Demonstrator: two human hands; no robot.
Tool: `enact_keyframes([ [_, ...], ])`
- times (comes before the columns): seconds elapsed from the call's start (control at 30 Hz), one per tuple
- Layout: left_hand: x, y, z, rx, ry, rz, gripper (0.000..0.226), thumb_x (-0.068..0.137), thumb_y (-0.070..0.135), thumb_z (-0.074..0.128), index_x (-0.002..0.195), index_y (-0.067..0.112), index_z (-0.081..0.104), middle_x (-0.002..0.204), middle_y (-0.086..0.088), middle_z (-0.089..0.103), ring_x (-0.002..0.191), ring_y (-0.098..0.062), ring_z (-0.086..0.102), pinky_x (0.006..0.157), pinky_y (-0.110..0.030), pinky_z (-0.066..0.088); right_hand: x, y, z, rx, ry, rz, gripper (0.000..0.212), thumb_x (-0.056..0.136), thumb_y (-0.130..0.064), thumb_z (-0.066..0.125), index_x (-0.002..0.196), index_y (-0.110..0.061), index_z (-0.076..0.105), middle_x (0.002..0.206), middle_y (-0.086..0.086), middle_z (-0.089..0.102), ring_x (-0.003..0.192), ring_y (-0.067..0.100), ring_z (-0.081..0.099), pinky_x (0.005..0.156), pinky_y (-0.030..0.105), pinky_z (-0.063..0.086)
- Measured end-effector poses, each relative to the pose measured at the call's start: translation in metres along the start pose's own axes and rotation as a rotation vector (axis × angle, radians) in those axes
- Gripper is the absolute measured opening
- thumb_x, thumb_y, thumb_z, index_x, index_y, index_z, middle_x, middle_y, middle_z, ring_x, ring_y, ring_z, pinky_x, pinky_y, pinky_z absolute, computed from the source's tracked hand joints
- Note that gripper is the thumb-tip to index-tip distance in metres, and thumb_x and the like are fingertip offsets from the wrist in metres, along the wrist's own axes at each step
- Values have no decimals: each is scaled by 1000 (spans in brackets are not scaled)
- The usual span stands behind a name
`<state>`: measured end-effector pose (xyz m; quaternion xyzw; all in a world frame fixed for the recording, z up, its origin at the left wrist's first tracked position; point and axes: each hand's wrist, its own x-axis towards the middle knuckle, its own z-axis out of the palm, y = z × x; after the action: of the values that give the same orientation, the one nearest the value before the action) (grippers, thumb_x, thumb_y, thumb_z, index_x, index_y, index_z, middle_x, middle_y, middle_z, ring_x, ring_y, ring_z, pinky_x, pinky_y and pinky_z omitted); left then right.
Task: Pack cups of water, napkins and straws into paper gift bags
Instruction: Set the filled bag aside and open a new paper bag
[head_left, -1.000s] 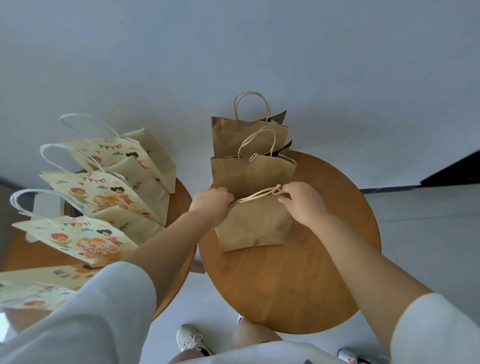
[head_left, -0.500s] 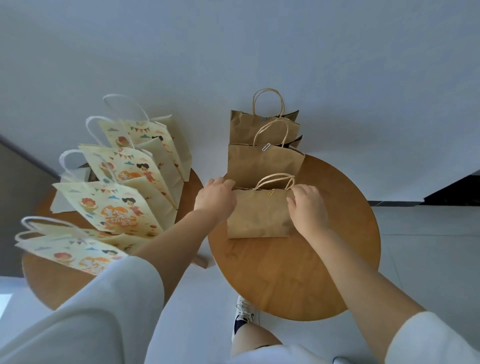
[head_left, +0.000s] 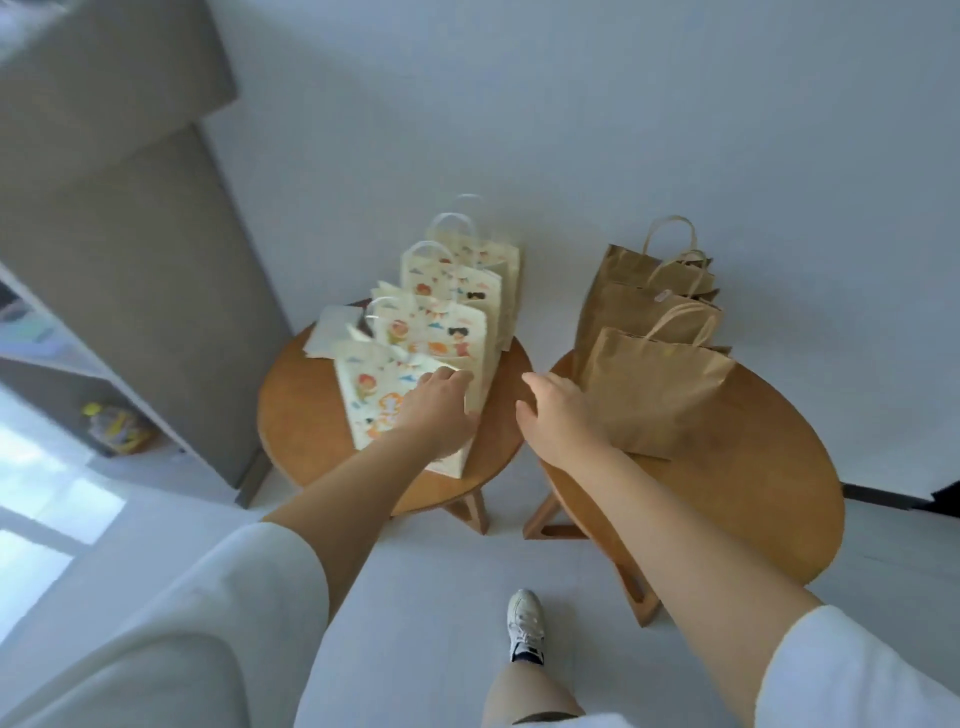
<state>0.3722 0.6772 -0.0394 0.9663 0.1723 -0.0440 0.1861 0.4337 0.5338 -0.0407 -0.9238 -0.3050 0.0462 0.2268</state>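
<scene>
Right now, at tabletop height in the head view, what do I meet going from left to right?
grey cabinet → printed gift bags → right hand → brown paper bags

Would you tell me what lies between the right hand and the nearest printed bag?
Head view: only a bare strip of the left table top lies between the right hand and the nearest printed bag.

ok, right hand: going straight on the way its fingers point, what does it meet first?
Probably the nearest printed bag on the left table: the right hand points up-left across the gap toward that bag's right edge. Depth is unclear, so it might pass over it.
</scene>
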Motion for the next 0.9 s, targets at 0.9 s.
enact_keyframes([
  [0.9,-108,-442,-281,-17,533,-626,47,96,28,50,141,15,40,136,-6,47,117,-24,51,91,-30,43,187,-532,147,156,-200,-718,38,95,-19,44,129,-1,47,133,13,50,123,27,43,97,35,38],
])
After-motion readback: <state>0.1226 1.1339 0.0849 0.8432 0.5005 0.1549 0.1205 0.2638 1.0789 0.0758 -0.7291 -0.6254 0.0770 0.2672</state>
